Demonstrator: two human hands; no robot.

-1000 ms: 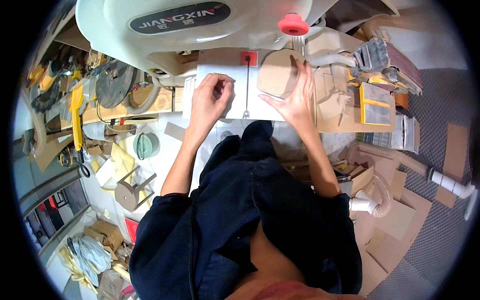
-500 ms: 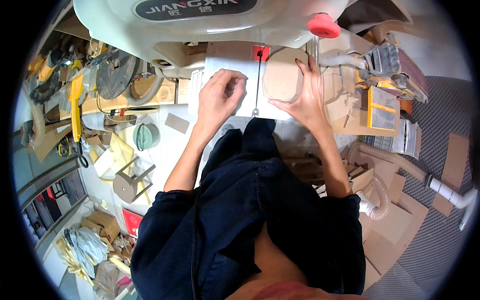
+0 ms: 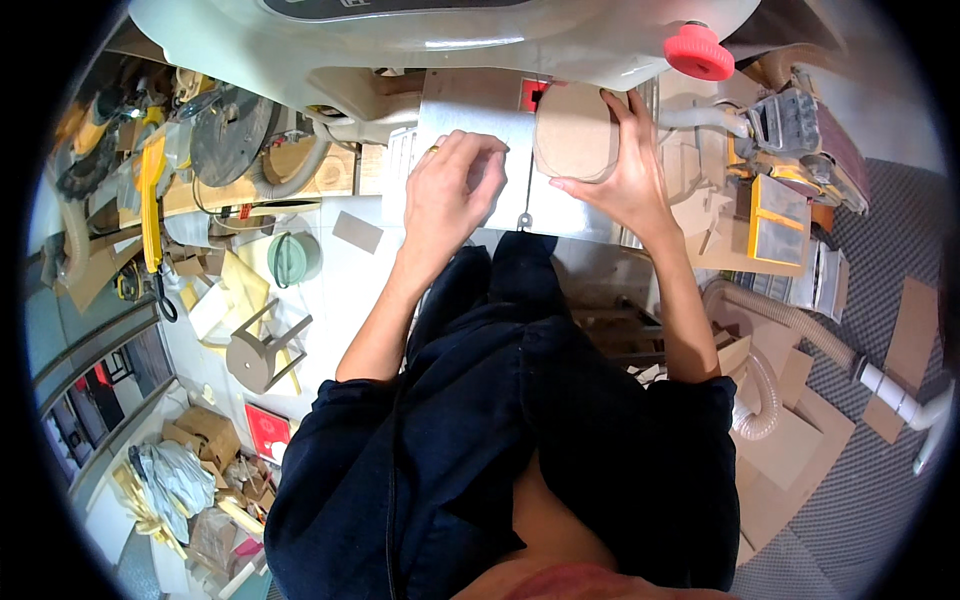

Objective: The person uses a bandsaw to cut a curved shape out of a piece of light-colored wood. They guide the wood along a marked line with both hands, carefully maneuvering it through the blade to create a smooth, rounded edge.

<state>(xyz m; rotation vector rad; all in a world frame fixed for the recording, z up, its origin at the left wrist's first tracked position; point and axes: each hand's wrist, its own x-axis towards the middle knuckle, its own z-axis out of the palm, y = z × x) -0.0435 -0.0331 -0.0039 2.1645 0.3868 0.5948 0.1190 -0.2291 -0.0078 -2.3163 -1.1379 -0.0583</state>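
My right hand [image 3: 637, 172] spans a rounded tan board piece [image 3: 577, 130], thumb at its lower edge and fingers at its right and upper side. The piece lies on a silver machine table [image 3: 494, 215], right of a narrow slot, partly over a small red insert [image 3: 531, 93]. My left hand [image 3: 455, 185] rests on the metal left of the slot, apart from the piece, its fingers curled with nothing visible in them. The pale machine housing [image 3: 440, 45] overhangs the table, a red knob [image 3: 697, 50] at its right.
Yellow tools [image 3: 153, 190] and a dark disc [image 3: 225, 135] crowd the left bench. A belt sander [image 3: 815, 140] and yellow-framed box [image 3: 778, 225] stand right. Below are a green bucket [image 3: 287, 258], stool [image 3: 255, 360], hoses [image 3: 765, 390], board sheets [image 3: 780, 455] and scrap heaps [image 3: 170, 495].
The view has shifted, with table and hands appearing higher and farther right. The board piece has moved toward the slot and now partly covers the red insert, my right hand on it throughout.
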